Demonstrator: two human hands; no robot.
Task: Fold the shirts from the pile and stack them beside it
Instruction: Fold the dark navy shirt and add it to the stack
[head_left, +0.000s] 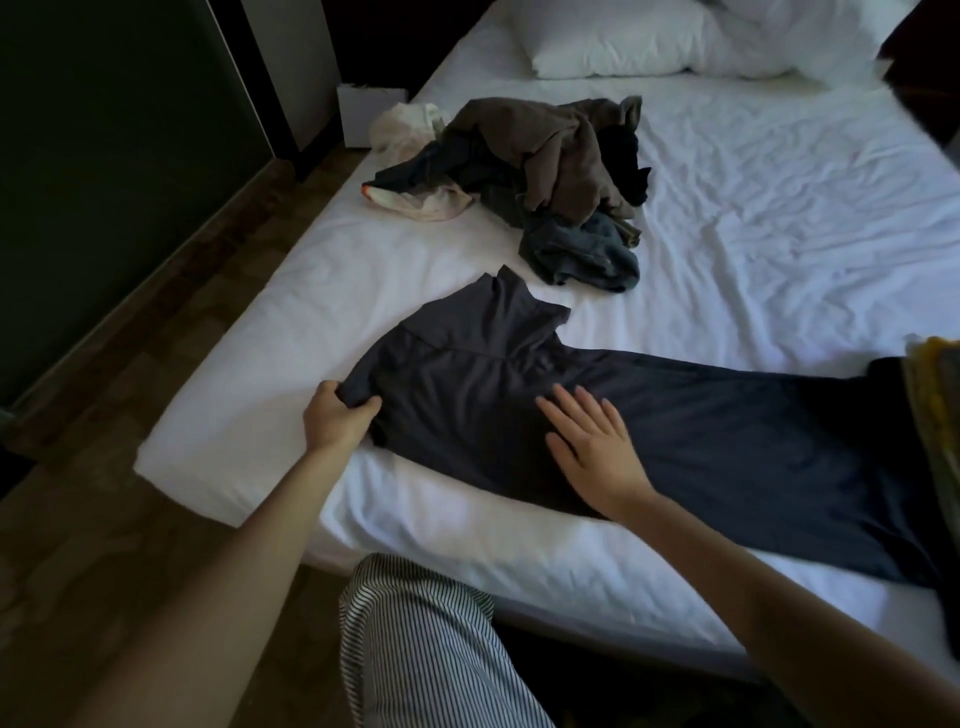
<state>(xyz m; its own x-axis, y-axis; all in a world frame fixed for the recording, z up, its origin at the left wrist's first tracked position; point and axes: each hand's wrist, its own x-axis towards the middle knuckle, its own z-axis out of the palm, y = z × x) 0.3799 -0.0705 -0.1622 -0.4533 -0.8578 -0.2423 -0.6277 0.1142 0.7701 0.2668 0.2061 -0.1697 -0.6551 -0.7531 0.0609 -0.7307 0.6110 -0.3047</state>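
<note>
Head view showed the left hand (337, 418) pinching a sleeve of the dark shirt (701, 431), the right hand (592, 447) pressing it open-palmed. An uneven tug risked bunching the fabric.

The white-sheeted bed (779, 218) carries 1 dark navy shirt (727, 431) spread flat along its near edge. Farther up lies a rumpled pile of clothes (545, 156), well apart from the white pillows (623, 47) at the head.

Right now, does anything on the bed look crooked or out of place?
Nothing is spilled or damaged. The shirt lies slanted on the bed, its far sleeve crumpled; the left hand grips the near sleeve, the right hand presses the shirt flat.
</note>
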